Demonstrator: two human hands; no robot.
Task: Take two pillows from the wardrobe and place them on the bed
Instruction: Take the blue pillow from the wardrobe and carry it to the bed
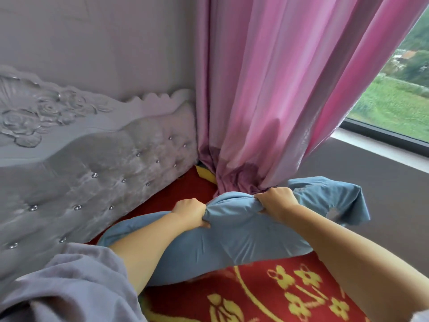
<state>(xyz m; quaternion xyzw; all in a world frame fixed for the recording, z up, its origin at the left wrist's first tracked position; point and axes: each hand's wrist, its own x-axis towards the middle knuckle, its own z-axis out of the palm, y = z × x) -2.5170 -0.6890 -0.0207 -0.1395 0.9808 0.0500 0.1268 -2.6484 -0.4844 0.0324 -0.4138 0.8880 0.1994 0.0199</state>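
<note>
A blue pillow (234, 238) lies across the bed's red blanket with yellow flowers (290, 296), close to the tufted grey headboard (76, 182). My left hand (191, 212) is clenched on a bunched fold of the pillow's far edge. My right hand (276, 201) grips the same edge a little to the right. The pillow's right corner (336, 198) sticks up loose near the curtain. Only one pillow is in sight; the wardrobe is out of view.
A pink curtain (278, 89) hangs down to the bed right behind the pillow. A window (399, 94) and its dark sill wall (371, 182) run along the right. A pale wall (104, 47) rises above the headboard.
</note>
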